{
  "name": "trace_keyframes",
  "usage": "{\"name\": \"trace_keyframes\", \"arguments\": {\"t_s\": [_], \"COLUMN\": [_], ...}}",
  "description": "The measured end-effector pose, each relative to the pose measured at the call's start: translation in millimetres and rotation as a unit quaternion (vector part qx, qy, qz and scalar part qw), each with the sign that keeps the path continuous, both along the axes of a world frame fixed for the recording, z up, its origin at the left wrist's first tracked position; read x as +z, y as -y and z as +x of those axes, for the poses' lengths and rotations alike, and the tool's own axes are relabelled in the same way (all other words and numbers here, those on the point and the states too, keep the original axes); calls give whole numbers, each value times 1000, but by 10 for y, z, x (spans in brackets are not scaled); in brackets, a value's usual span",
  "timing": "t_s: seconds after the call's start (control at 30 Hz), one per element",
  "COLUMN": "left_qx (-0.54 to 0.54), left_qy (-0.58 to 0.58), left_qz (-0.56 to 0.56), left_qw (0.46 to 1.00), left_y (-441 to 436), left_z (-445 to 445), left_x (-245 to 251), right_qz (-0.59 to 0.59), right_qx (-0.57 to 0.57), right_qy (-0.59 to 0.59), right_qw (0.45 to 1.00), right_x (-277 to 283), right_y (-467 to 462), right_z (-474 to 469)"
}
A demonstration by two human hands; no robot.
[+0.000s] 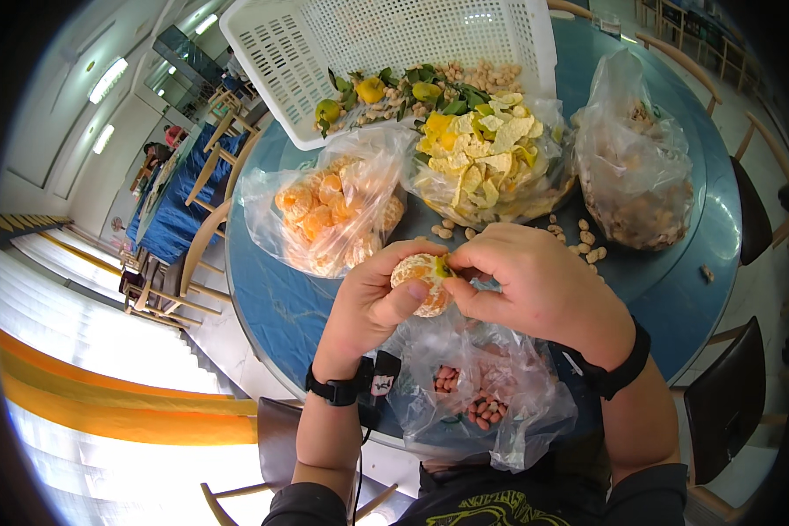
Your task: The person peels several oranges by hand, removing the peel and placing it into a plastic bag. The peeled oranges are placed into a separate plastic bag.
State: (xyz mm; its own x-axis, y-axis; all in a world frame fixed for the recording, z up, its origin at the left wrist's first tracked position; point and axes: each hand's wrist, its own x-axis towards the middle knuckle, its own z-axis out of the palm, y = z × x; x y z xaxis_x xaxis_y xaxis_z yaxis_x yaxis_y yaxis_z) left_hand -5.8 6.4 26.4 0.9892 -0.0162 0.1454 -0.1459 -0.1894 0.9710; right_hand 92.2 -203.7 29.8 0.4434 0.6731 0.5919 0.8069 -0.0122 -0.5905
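My left hand holds a mostly peeled mandarin, white pith showing over its orange segments. With thumb and fingertips, my right hand pinches a small greenish-yellow bit of peel at the fruit's right side. Behind my left hand sits a clear plastic bag of peeled mandarins. Beyond my right hand, an open plastic bag is heaped with yellow-green peels. Below both hands, close to my body, lies a clear bag with red-skinned peanut kernels.
A white perforated plastic basket at the back holds unshelled peanuts and unpeeled mandarins with leaves. A bag that seems full of peanut shells stands right. Loose peanuts lie on the round table. Chairs surround it.
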Motion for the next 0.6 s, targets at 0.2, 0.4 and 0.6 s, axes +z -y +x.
{"name": "trace_keyframes", "arguments": {"t_s": [0.2,0.4,0.6], "left_qx": [0,5,4], "left_qy": [-12,19,15], "left_qz": [80,112,66], "left_qw": [997,993,998], "left_y": [-3,18,-10], "left_z": [30,48,25], "left_x": [-29,-20,-30], "right_qz": [-8,8,-24], "right_qx": [-26,-46,19], "right_qy": [36,42,-69], "right_qw": [999,998,997], "right_x": [-73,-125,-11], "right_y": [-31,-72,19], "right_z": [-10,-14,8]}}
